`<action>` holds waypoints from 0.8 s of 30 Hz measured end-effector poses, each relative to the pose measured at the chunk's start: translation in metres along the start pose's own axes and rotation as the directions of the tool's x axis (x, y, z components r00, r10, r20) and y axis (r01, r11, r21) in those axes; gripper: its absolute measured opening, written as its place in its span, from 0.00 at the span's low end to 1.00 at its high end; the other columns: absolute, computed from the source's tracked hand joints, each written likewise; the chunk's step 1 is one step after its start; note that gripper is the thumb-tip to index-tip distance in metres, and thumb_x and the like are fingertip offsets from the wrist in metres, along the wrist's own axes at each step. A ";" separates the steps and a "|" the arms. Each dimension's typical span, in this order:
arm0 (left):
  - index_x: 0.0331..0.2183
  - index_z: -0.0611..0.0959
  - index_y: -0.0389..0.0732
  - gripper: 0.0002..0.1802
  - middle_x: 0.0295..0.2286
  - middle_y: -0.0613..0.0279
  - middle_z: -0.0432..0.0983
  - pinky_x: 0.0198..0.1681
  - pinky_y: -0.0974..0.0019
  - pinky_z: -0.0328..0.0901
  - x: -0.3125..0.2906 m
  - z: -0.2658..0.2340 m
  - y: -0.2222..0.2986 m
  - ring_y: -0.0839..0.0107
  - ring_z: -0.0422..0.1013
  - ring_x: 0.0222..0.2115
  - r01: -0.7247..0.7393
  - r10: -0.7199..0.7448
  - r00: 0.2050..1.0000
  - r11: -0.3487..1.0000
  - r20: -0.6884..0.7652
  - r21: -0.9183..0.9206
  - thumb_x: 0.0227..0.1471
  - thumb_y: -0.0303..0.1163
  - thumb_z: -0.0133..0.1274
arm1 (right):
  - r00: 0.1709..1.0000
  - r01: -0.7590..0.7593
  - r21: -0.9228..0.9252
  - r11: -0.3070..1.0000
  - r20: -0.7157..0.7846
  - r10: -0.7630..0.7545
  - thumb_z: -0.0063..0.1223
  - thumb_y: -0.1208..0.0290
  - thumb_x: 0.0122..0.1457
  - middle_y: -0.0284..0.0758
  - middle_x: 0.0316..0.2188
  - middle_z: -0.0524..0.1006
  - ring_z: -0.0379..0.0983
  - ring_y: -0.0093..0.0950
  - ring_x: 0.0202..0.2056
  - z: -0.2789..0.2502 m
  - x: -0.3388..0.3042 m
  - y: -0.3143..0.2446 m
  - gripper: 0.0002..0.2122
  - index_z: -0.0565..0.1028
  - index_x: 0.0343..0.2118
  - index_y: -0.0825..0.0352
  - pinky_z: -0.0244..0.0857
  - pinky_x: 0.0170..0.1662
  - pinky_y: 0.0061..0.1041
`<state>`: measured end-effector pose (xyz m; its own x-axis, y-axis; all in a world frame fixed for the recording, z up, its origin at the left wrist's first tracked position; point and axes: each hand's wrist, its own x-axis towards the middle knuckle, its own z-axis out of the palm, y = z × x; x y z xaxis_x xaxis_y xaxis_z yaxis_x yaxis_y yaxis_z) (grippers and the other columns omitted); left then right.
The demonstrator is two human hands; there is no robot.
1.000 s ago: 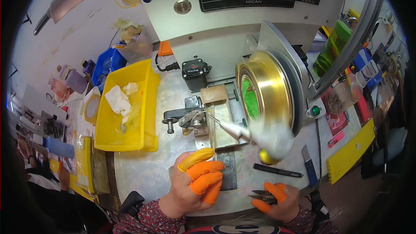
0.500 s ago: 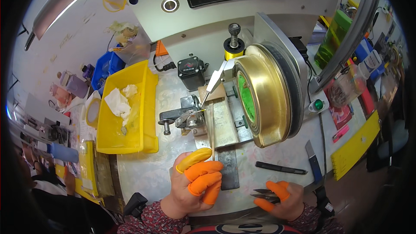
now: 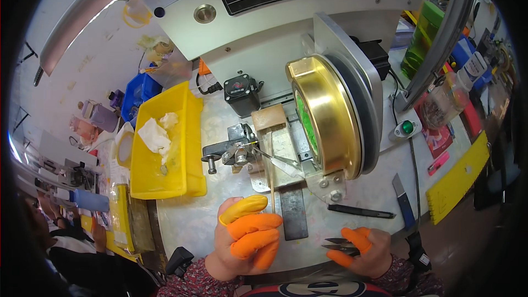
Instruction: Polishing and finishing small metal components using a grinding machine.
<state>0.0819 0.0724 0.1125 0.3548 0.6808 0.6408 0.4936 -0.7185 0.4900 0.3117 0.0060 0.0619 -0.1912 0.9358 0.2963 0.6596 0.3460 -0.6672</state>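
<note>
Two grips of ours are busy over the bench (image 3: 308, 248). Our left grip (image 3: 240, 242), in orange and yellow finger covers, pinches a thin wooden stick (image 3: 271, 181), which runs up to just right of a metal clamp (image 3: 240, 155). Our right grip (image 3: 369, 253) is closed on a dark pointed tool (image 3: 337, 246), near a slim black tool (image 3: 362, 211). Beyond, we have a broad golden wheel (image 3: 335, 113); left of the clamp, a yellow tray (image 3: 195, 143) holds white tissue (image 3: 154, 136).

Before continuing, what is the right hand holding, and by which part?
A dark, two-pointed metal tool, held behind its exposed points; orange-covered fingers hide the exact grip.
</note>
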 end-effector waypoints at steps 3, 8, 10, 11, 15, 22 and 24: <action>0.25 0.74 0.44 0.09 0.29 0.62 0.74 0.42 0.56 0.58 0.008 -0.024 0.011 0.61 0.68 0.33 0.052 -0.065 0.994 0.988 -0.086 -0.145 0.35 0.24 0.54 | 1.000 -0.001 0.031 1.000 -0.002 0.001 0.66 0.59 0.35 0.37 0.17 0.72 0.66 0.29 0.13 0.001 -0.001 -0.001 0.20 0.75 0.25 0.72 0.62 0.17 0.22; 0.24 0.71 0.39 0.05 0.21 0.61 0.67 0.41 0.58 0.57 0.050 -0.045 -0.010 0.68 0.64 0.28 0.003 -0.209 0.907 0.872 -0.366 -0.489 0.48 0.29 0.44 | 1.000 0.001 0.002 1.000 0.003 -0.001 0.65 0.60 0.36 0.37 0.17 0.71 0.66 0.29 0.13 0.002 0.000 0.002 0.19 0.76 0.28 0.71 0.61 0.16 0.22; 0.27 0.72 0.37 0.05 0.22 0.64 0.65 0.39 0.63 0.57 0.064 -0.057 -0.032 0.70 0.62 0.27 0.062 -0.279 0.907 0.831 -0.317 -0.553 0.49 0.29 0.43 | 0.999 -0.045 0.024 0.999 0.016 0.045 0.65 0.61 0.36 0.37 0.17 0.71 0.66 0.29 0.13 0.001 -0.003 0.002 0.19 0.76 0.28 0.71 0.61 0.16 0.22; 0.27 0.72 0.37 0.05 0.22 0.64 0.65 0.39 0.63 0.57 0.067 -0.063 -0.041 0.70 0.62 0.27 0.066 -0.283 0.901 0.840 -0.330 -0.539 0.49 0.29 0.43 | 0.995 -0.094 0.044 0.995 0.027 0.093 0.65 0.61 0.36 0.38 0.17 0.71 0.66 0.29 0.13 0.002 -0.003 0.001 0.19 0.76 0.28 0.71 0.61 0.16 0.22; 0.31 0.72 0.36 0.06 0.24 0.65 0.66 0.35 0.73 0.58 0.056 -0.063 -0.070 0.76 0.62 0.26 0.313 -0.446 0.889 0.759 -0.105 -0.570 0.50 0.28 0.44 | 0.999 -0.049 0.038 0.998 0.009 0.049 0.65 0.61 0.36 0.37 0.17 0.70 0.66 0.29 0.13 0.005 -0.003 -0.001 0.19 0.75 0.29 0.71 0.61 0.16 0.22; 0.32 0.71 0.36 0.06 0.25 0.66 0.67 0.33 0.77 0.58 0.023 -0.048 -0.068 0.80 0.62 0.27 0.443 -0.525 0.851 0.706 0.011 -0.552 0.50 0.27 0.45 | 1.000 -0.009 0.000 1.000 -0.019 0.009 0.65 0.62 0.36 0.36 0.17 0.70 0.65 0.30 0.13 0.007 -0.004 0.002 0.19 0.75 0.29 0.69 0.60 0.16 0.23; 0.33 0.70 0.36 0.07 0.26 0.65 0.68 0.33 0.76 0.58 0.018 -0.049 -0.065 0.80 0.63 0.27 0.425 -0.511 0.860 0.719 -0.003 -0.549 0.50 0.27 0.45 | 0.999 -0.003 0.000 1.000 -0.032 0.003 0.65 0.62 0.36 0.36 0.17 0.70 0.65 0.30 0.13 0.007 -0.004 0.002 0.19 0.75 0.30 0.69 0.60 0.16 0.23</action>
<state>0.0174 0.1243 0.1218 0.0500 0.9518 0.3025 0.0698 -0.3055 0.9496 0.3090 0.0031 0.0545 -0.1657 0.9341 0.3162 0.6601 0.3432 -0.6682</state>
